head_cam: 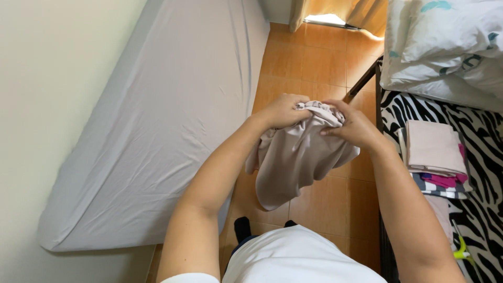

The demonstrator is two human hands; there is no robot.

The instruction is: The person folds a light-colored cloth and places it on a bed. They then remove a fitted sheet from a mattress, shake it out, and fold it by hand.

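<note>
Left hand [283,111] and right hand [352,124] were both clenched tight on the bunched top of a beige cloth [293,162]; folded clothes [434,157] lay stacked on the zebra-print bed [482,209].

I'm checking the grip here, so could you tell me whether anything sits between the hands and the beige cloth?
Nothing visible does. The left hand and the right hand both grip the bunched top of the cloth directly, and the rest of it hangs free above the tiled floor, between the mattress and the zebra-print bed.

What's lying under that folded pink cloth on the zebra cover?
Under the folded pink cloth a magenta piece and a striped one peek out; how far they extend beneath it is hidden.
</note>
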